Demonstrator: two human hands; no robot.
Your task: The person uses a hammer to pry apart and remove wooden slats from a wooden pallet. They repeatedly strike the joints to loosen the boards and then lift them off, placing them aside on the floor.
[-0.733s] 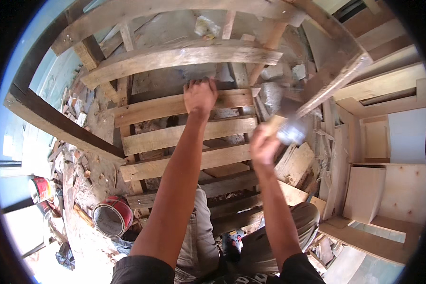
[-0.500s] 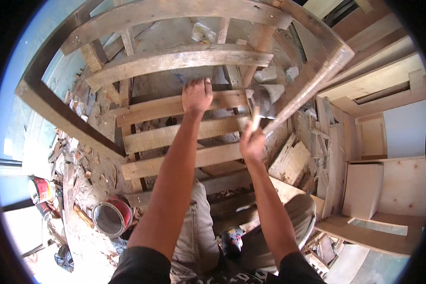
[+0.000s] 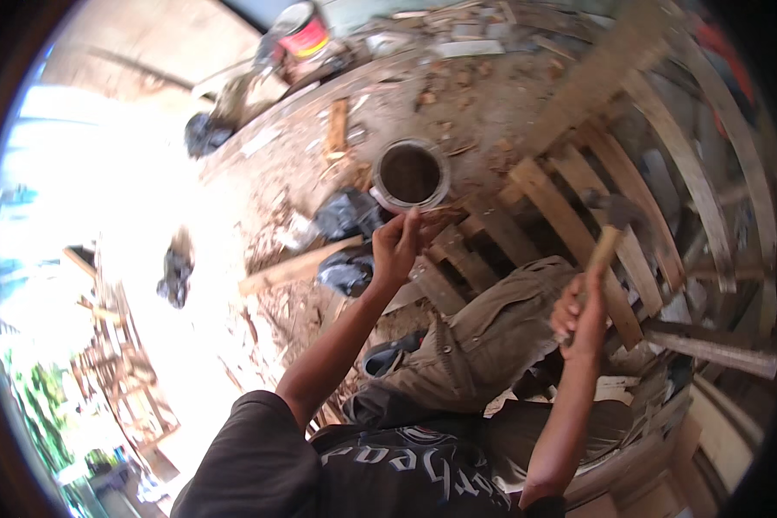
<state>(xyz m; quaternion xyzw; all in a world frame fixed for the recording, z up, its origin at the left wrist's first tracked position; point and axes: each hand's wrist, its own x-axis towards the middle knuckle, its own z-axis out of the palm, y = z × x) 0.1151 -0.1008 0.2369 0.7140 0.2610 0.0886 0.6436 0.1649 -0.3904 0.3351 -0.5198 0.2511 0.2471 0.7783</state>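
A hammer (image 3: 611, 226) stands upright in the right hand (image 3: 581, 313), which is closed around its wooden handle, the metal head above the fist and over the slats of a wooden pallet (image 3: 570, 224). The left hand (image 3: 397, 246) reaches forward with fingers curled, fingertips just beside the rim of a round can (image 3: 410, 175) on the dirt floor (image 3: 457, 95); whether it pinches anything cannot be told. Left of that hand lie a loose plank (image 3: 295, 268) and dark plastic bags (image 3: 347, 216). Beyond the can stands a red bucket (image 3: 300, 33).
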